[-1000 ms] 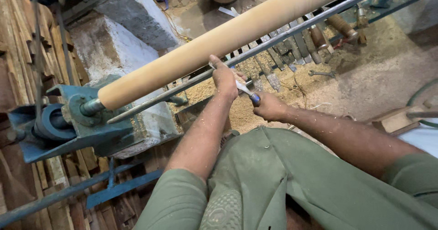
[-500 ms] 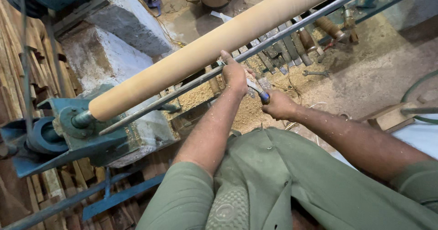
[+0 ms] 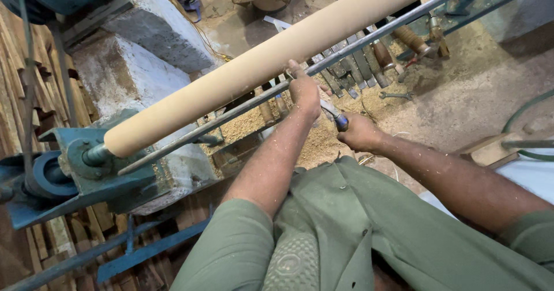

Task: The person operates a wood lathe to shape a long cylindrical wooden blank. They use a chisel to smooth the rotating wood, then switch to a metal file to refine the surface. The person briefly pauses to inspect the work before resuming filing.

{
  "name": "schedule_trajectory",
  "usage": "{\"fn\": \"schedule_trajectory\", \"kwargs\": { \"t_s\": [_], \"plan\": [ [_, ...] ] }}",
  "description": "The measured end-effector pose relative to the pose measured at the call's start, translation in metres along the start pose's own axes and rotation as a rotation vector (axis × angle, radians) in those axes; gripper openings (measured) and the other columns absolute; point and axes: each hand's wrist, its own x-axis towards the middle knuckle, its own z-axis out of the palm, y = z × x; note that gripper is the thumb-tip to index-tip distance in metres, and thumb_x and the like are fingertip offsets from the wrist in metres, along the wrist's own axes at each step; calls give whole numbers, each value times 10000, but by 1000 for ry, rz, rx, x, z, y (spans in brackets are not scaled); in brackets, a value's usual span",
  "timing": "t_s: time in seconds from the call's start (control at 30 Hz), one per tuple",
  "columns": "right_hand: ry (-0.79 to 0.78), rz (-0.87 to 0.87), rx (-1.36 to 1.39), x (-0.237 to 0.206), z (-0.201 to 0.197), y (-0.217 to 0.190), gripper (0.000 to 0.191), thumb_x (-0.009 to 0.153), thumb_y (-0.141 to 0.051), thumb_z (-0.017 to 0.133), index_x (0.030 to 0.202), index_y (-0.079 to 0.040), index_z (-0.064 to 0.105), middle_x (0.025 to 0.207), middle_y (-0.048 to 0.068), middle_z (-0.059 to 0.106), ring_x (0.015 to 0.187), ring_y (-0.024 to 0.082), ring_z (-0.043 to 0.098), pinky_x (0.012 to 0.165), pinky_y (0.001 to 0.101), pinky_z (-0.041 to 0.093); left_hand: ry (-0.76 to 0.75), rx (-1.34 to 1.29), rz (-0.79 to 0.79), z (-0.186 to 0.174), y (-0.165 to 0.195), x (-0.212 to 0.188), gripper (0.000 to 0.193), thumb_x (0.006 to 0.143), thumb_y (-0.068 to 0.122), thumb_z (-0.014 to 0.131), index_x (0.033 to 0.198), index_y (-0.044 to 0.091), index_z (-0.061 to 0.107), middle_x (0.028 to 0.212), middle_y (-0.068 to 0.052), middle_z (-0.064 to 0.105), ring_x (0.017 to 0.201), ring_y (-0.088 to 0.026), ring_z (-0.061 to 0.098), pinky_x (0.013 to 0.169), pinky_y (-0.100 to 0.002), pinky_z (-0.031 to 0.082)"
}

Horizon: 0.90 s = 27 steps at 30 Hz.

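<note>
One long pale wooden cylinder (image 3: 271,57) runs diagonally from the blue lathe head (image 3: 81,170) at lower left to the upper right edge of the view. One thin metal rail (image 3: 381,28) runs parallel just below it, from near the lathe head up to the right.

Two hands are at work. The left hand (image 3: 304,92) rests on the rail with fingers curled over it, fingertips touching the underside of the cylinder near its middle. The right hand (image 3: 360,132) lies just behind and to the right, closed around the blue-ended handle of one chisel (image 3: 334,115); the blade runs forward under the left hand, its tip hidden there. Both forearms carry specks of sawdust, and both sleeves are green.

Beyond the rail, a row of spare chisels (image 3: 352,66) lies side by side on the floor, at least six, several with brown wooden handles; the exact count cannot be told. One small wrench (image 3: 395,95) lies apart on the sawdust (image 3: 323,147) heaped under the cylinder.

Room: the cylinder's left end is bounded by the lathe head and a concrete block (image 3: 133,72); stacked wooden slats (image 3: 23,89) line the left edge. To the right of the hands the sawdust-covered floor (image 3: 479,100) lies open, with one green hose (image 3: 519,118) curving at the right edge.
</note>
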Motion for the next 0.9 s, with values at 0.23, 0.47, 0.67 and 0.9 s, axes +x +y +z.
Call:
{"fn": "schedule_trajectory", "kwargs": {
  "t_s": [0.23, 0.47, 0.67, 0.9],
  "plan": [
    [-20, 13, -2, -6, -15, -5, 171, 794, -92, 723, 884, -52, 584, 719, 93, 636, 630, 223, 629, 592, 410, 535, -18, -42, 13, 13, -3, -1, 856, 962, 772, 267, 763, -25, 507, 546, -175, 543, 433, -305, 583, 439, -430, 528],
    [-18, 21, -2, -4, -20, 2, 152, 806, -106, 717, 886, -46, 603, 712, 107, 647, 606, 228, 643, 567, 407, 534, 6, -50, -30, 22, -2, -4, 874, 967, 772, 289, 788, -53, 518, 568, -171, 542, 438, -297, 572, 435, -430, 528],
    [20, -24, 4, 2, -19, 15, 159, 783, -96, 735, 856, -38, 607, 698, 111, 646, 592, 214, 621, 558, 400, 513, -38, -8, 3, 26, -8, 3, 874, 956, 780, 269, 755, -36, 510, 538, -177, 547, 419, -305, 581, 418, -432, 524],
    [22, 2, 108, 5, -27, 27, 166, 780, -84, 734, 840, -37, 586, 699, 115, 619, 566, 206, 601, 510, 406, 508, -54, -60, -18, 42, -16, 10, 801, 953, 778, 295, 815, 17, 503, 535, -167, 520, 439, -298, 559, 453, -433, 523]
  ]
}}
